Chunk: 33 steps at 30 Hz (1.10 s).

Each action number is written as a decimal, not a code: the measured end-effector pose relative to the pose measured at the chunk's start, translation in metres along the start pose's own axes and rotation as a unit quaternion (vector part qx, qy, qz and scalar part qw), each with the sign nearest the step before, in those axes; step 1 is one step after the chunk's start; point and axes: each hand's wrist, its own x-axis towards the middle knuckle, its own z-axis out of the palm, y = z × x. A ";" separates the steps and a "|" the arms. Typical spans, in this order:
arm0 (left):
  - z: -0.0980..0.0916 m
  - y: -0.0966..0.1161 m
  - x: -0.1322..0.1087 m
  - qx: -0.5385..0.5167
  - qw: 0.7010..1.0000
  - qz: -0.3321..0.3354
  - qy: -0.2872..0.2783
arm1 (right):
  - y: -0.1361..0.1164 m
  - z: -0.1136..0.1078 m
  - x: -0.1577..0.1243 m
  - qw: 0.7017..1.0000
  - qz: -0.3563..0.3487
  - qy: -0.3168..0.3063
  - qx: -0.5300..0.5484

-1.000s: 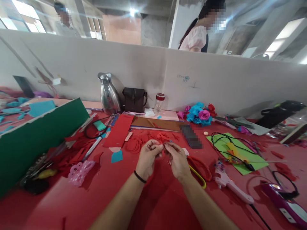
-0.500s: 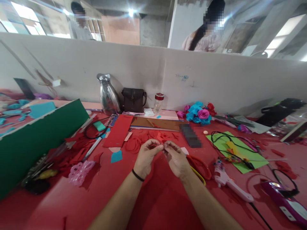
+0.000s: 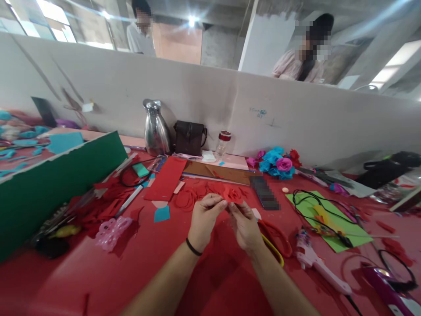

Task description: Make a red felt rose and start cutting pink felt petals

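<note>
Both hands meet over the red table, in front of the loose red pieces. Thumb and fingers of my left hand (image 3: 204,221) are pinched at the base of a red paper flower (image 3: 233,193). My right hand (image 3: 244,224) pinches it from the other side, fingertips close to the left ones. Its lower part is hidden by the fingers. Just behind lie cut red petals (image 3: 187,198) in a loose pile. Scissors with red and yellow handles (image 3: 279,240) lie beside my right wrist, partly covered by it.
A pink glue gun (image 3: 320,263) and a purple device (image 3: 391,285) lie at right. Behind stand a steel jug (image 3: 156,129), a black bag (image 3: 189,138) and a glass bottle (image 3: 222,145). A green board (image 3: 72,193) borders the left; paper flowers (image 3: 276,162) lie at the back.
The view has shifted, so most things sit slightly farther right. More of the red flower shows above my fingertips, and my hands stay together on it.
</note>
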 end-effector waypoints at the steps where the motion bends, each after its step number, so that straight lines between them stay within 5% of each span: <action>1: 0.000 -0.001 0.000 -0.001 1.000 -0.001 -0.001 | 0.000 0.000 0.000 1.000 -0.003 -0.007 -0.008; 33: 0.003 -0.007 -0.005 0.044 0.996 0.061 -0.044 | 0.000 -0.008 -0.003 0.982 -0.083 -0.015 -0.168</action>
